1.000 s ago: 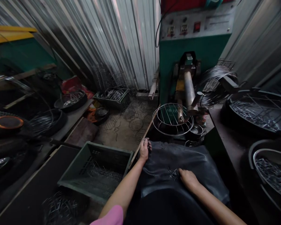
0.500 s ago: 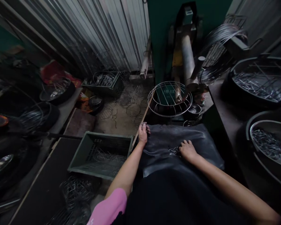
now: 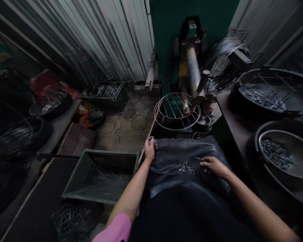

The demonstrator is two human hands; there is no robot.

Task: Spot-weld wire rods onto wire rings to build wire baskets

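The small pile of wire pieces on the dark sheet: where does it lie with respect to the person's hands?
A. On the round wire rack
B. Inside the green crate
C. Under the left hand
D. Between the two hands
D: the wire pieces lie on the dark sheet, with the left hand on one side and the right hand on the other.

Left hand (image 3: pixel 149 148) grips the far-left edge of a dark, shiny sheet (image 3: pixel 181 151) spread over the lap. Right hand (image 3: pixel 213 165) rests flat on the sheet, fingers (image 3: pixel 204 162) just right of a small tangle of bent wire clips (image 3: pixel 185 167). Round wire rack (image 3: pixel 177 111) sits beyond the sheet, below a green machine (image 3: pixel 192 20). Green plastic crate (image 3: pixel 103 179) of wire pieces near left. Metal bowl (image 3: pixel 282 153) of clips on the right counter (image 3: pixel 239 124).
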